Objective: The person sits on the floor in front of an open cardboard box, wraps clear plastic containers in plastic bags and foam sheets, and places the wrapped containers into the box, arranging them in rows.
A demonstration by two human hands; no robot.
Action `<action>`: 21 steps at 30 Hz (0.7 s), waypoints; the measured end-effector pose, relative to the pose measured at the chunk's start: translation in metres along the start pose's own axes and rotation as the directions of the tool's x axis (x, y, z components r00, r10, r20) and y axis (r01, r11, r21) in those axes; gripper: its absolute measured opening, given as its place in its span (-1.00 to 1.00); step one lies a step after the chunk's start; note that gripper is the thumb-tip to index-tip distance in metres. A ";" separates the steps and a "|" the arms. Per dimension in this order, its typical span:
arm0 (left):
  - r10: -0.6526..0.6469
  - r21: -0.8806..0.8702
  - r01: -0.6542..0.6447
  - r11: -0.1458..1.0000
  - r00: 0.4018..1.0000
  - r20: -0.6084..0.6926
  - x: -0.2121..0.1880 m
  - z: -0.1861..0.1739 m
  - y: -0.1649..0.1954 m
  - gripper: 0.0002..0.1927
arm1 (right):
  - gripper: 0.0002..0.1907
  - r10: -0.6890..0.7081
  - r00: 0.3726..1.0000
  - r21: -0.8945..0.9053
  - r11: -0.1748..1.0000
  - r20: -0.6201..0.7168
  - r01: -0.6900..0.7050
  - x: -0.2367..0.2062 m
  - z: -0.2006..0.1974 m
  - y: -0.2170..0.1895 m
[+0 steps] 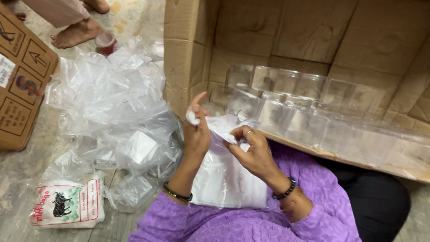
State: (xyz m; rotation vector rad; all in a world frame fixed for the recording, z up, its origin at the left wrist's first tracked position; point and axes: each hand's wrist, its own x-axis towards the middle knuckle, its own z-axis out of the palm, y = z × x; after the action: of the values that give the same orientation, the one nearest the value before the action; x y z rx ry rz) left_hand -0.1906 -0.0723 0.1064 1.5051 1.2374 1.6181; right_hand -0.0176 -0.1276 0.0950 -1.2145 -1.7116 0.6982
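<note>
Beside one cardboard box (331,38), two hands (196,135) (254,153) grip one white bag (225,176).

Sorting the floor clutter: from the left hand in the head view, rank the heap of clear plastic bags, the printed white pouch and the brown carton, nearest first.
From the left hand:
1. Heap of clear plastic bags, just left.
2. Printed white pouch, lower left.
3. Brown carton, far left.

Purple sleeves (317,197) with a fine embroidered pattern, black bead bracelets (285,189) at both wrists. The plastic bag (225,179) between the hands is milky white. At twelve o'clock a plain brown cardboard box (388,37) — clear containers (298,113) inside. At eight o'clock, a white pouch (67,206) with red and green print and a black animal figure.
</note>
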 end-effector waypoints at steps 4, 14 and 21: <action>0.051 -0.047 -0.047 0.998 0.995 0.086 -0.012 0.020 0.013 -0.44 | -0.27 -0.146 0.987 0.159 0.975 -0.069 0.156 -0.005 -0.032 0.001; -0.154 -0.367 0.280 0.887 0.929 0.336 -0.030 0.030 0.016 -0.87 | -0.82 0.255 0.963 0.611 0.777 -0.089 -0.150 -0.005 -0.049 0.021; -0.281 -0.544 0.457 0.704 0.882 0.377 -0.049 0.045 0.013 -0.82 | -0.88 0.189 0.953 0.453 0.889 -0.239 -0.063 -0.017 -0.045 0.011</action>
State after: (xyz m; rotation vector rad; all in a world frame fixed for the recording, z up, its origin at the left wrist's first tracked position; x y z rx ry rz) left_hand -0.1359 -0.1107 0.0942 0.9267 0.6838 1.3034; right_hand 0.0297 -0.1414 0.1003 -1.0476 -1.1655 0.8937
